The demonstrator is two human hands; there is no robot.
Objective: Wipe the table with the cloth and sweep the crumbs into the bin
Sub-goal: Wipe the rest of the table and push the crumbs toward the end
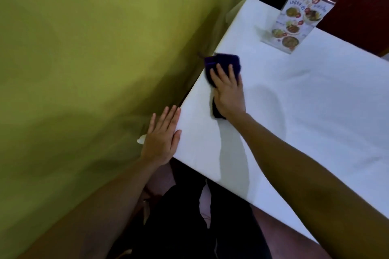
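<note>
The right hand [228,90] lies flat on the dark purple cloth [223,63], fingers spread and palm pressing it down onto the white table [305,101] close to the edge that runs along the green wall [84,48]; part of the cloth bunches out beyond the fingertips and a darker fold shows under the wrist. The left hand [163,136] is open, fingers together and straight, held upright against that same table edge near the corner closest to the person, holding nothing. It looks placed as a stop or catcher for whatever is pushed off the edge. No crumbs can be made out on the surface, and no bin is in view. A standing menu card [296,23] sits at the far edge, well apart from the cloth. To do this wiping stroke well, I would keep the palm weight even so the cloth stays flat rather than rolling, draw it in overlapping passes toward the edge where the left hand waits, and steer clear of the menu card, which looks light enough to tip if brushed.
</note>
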